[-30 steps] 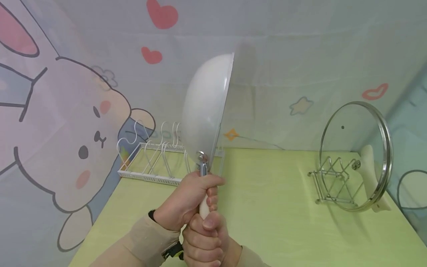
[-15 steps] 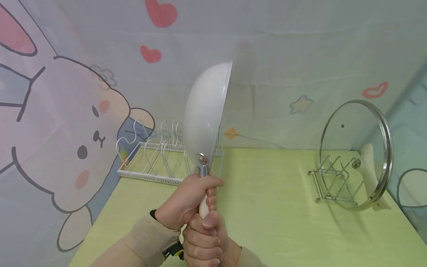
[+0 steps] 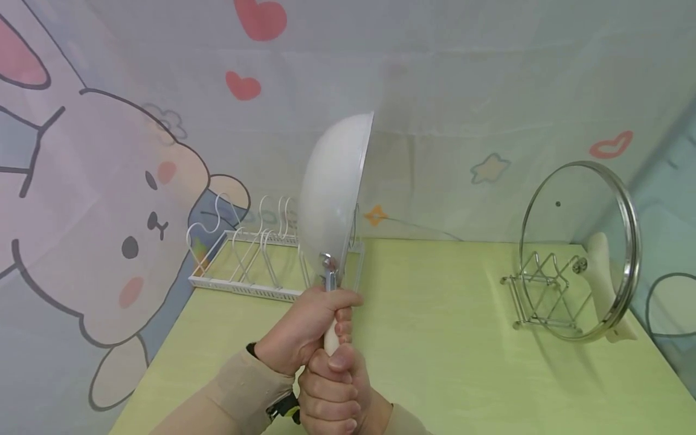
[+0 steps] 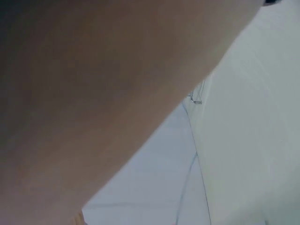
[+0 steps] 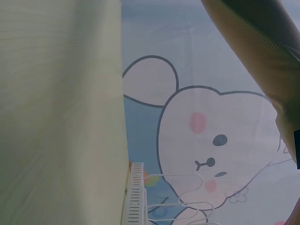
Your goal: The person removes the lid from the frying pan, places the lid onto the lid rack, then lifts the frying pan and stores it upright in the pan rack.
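Observation:
A white wok (image 3: 334, 187) is held on edge, its rounded underside to the left and its rim to the right. Its bowl overlaps the right end of a white wire pan rack (image 3: 244, 293) in the head view. My left hand (image 3: 304, 326) grips the pale handle (image 3: 331, 341) just below the metal joint, thumb across it. Right below, my right hand (image 3: 334, 389) wraps the lower handle with curled fingers. A blurred patch of skin fills much of the left wrist view. In the right wrist view, the pan rack (image 5: 136, 197) and a beige sleeve (image 5: 262, 61) show.
A glass lid (image 3: 571, 211) with a metal rim and white handle (image 3: 600, 266) stands upright in a small metal wire rack (image 3: 519, 302) on the right. Both racks sit on a light green table (image 3: 435, 338). A cartoon-printed cloth (image 3: 435, 90) hangs behind.
The wok's bowl has come down in the head view and shifted slightly left, toward the white pan rack. Both hands keep their grip on the handle. The lid stays in its rack.

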Tool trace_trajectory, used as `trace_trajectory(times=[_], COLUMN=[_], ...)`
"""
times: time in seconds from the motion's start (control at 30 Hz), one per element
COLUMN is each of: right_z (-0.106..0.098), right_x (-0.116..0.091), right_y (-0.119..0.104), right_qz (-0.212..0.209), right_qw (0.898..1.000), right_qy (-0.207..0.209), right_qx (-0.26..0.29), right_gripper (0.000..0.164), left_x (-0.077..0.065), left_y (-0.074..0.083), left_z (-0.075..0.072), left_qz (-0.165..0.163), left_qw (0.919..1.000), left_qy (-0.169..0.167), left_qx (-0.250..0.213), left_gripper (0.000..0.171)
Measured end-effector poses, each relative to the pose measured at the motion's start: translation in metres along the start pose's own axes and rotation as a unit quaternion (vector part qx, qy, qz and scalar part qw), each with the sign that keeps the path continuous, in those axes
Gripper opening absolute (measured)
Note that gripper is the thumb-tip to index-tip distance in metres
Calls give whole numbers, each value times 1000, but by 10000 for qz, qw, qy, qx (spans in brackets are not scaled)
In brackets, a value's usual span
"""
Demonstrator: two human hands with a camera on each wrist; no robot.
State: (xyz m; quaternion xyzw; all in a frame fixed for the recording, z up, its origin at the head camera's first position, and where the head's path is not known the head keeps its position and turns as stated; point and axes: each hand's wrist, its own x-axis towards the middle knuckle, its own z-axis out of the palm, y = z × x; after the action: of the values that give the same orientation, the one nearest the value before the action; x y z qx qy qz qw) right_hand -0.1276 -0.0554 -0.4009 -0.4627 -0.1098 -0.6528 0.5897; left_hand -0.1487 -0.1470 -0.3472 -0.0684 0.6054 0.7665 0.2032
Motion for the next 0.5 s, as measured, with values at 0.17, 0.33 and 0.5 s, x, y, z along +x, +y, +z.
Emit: trace_trajectory(times=[0.17,0.33,0.5], right_z=[-4,-6,-8], right_x=[-3,-5,-8], right_y=[2,3,3], right_qz=[-5,-40,-46], right_qw=[10000,10000,10000], right_qy=[48,38,74], right_qx=[10,33,6], right_gripper=[48,47,47], left_x=[2,4,6], left_y=[-3,-6,-8], left_z=[-2,-3,-4], left_qz=[-16,-79,-177], left_qw=[10000,10000,9998], left_qy=[34,18,25], left_qx=[17,21,21], left_gripper=[43,44,46])
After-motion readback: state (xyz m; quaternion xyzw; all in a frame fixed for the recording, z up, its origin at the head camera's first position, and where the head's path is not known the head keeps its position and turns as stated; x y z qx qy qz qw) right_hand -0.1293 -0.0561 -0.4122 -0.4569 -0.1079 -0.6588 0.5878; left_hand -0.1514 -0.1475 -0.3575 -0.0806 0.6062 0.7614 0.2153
